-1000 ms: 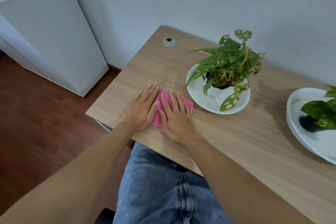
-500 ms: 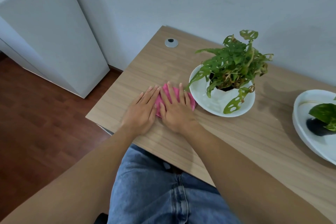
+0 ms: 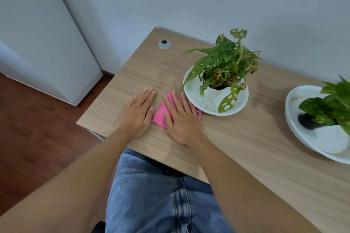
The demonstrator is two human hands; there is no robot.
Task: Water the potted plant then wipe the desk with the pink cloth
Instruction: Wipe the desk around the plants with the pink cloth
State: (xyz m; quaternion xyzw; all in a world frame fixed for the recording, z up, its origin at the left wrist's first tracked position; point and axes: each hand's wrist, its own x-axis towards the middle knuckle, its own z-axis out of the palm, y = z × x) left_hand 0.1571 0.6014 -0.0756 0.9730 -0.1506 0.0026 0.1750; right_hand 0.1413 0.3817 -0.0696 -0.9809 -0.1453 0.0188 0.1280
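Note:
The pink cloth (image 3: 158, 115) lies folded on the wooden desk (image 3: 246, 147), just left of the plant's saucer. My right hand (image 3: 181, 119) lies flat on the cloth with fingers spread, covering most of it. My left hand (image 3: 136, 113) rests flat on the bare desk beside the cloth, its thumb at the cloth's left edge. The potted plant (image 3: 225, 62), green with holed leaves and some brown ones, stands in a white pot (image 3: 212, 94) on a white saucer (image 3: 241, 107).
A second leafy plant (image 3: 335, 100) sits in a large white dish (image 3: 303, 136) at the right edge. A grey cable grommet (image 3: 164, 44) is near the desk's far left corner. A white cabinet (image 3: 37, 34) stands on the wood floor at left. The wall runs behind the desk.
My left hand has slid left off the cloth onto the bare desk. My right hand stays pressed on the cloth by the saucer.

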